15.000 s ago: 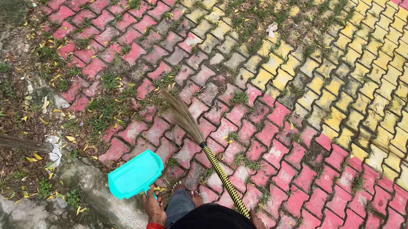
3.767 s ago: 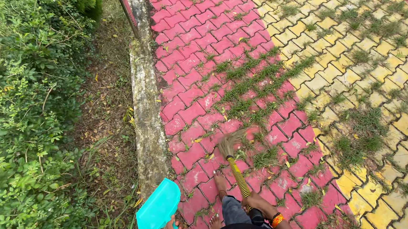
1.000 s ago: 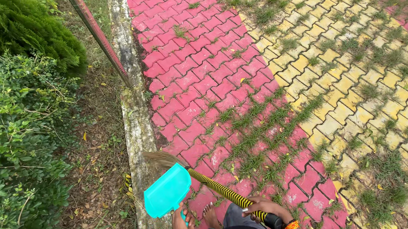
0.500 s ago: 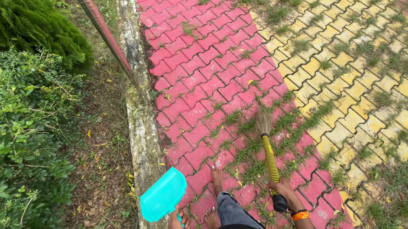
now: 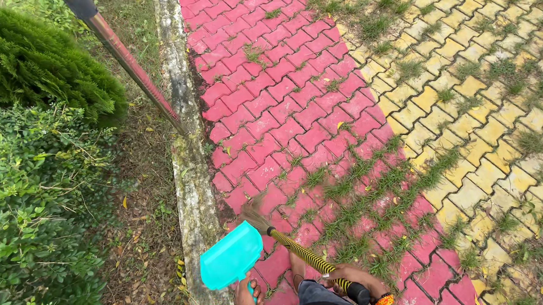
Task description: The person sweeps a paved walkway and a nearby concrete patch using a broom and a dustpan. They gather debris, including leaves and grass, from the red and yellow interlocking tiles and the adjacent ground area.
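The broom, its handle wound in yellow and black stripes, slants across the red paving bricks, bristles low beside the upper edge of the turquoise dustpan. The right hand has its fingers wrapped tight round the handle's black end. The left hand grips the dustpan's handle, the pan held near the mossy concrete kerb. Green shrubs stand left of it; grassy yellow pavers lie right.
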